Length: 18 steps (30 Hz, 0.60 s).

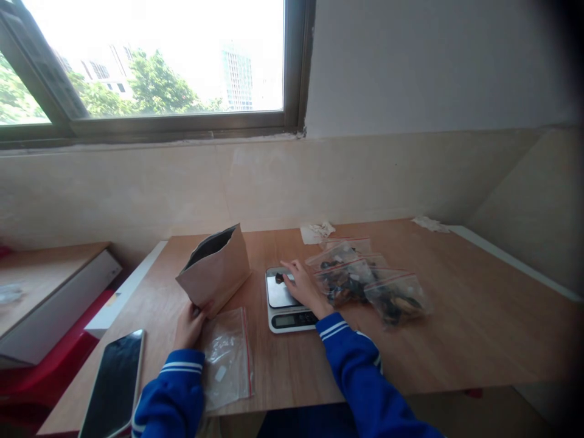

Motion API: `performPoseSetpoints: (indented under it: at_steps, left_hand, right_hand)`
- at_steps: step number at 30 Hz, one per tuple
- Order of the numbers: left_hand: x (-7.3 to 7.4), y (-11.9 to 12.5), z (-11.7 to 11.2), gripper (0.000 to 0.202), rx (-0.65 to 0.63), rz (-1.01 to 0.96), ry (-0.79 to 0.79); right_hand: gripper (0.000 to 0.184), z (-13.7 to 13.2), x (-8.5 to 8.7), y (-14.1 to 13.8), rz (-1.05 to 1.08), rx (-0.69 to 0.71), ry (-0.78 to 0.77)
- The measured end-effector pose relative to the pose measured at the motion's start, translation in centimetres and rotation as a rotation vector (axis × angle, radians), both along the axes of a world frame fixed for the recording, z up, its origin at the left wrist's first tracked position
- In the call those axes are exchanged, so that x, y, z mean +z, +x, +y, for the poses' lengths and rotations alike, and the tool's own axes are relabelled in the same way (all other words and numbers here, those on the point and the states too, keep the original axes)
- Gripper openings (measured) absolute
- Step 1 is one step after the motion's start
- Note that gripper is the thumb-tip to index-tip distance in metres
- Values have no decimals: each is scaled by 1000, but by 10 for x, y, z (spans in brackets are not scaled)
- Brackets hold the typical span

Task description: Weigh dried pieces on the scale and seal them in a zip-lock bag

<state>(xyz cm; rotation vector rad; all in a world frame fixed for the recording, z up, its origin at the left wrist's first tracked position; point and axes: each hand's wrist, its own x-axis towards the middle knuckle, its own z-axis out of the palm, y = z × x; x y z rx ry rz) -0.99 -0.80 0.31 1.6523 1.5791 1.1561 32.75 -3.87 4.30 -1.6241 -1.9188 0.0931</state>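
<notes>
My left hand (190,323) grips the bottom corner of a brown paper pouch (214,271) that lies tilted on the wooden table (456,328), its dark mouth open toward the window. My right hand (303,286) rests over a small digital kitchen scale (279,302), fingers stretched out next to a dark piece (279,278) lying on the steel platform. An empty clear zip bag (227,356) with a red seal strip lies by my left wrist. Three filled zip bags (360,280) of dark dried pieces lie just right of the scale.
A phone (114,384) with a dark screen lies at the table's front left corner. Crumpled tissue (316,232) sits near the wall, another scrap (430,224) at the far right. A lower wooden desk (45,280) stands to the left.
</notes>
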Motion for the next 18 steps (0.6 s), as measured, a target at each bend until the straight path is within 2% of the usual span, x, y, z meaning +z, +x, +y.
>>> performPoseSetpoints:
  at_steps: [3,5,7,10,12,14,16,18]
  left_hand:
    - [-2,-2,1,49,12,21,8]
    - [-4,-4,2,48,17,19,5]
    - [-5,-5,3,46,14,8,9]
    - [-5,-6,2,43,32,14,7]
    - [-1,-4,-3,42,34,22,21]
    - [6,0,-9,47,-23,23,48]
    - [13,4,-16,51,-98,24,61]
    - [18,7,-19,53,-141,18,95]
  right_hand:
    - [37,7,1,1,208,36,69]
    - [35,5,10,2,377,37,153]
    - [32,-7,25,2,549,12,258]
    - [27,-41,61,-10,686,44,346]
    - [27,-65,86,-26,598,209,325]
    - [30,-83,107,-45,386,395,295]
    - [34,-91,118,-62,176,483,315]
    - [35,-92,119,-76,23,501,318]
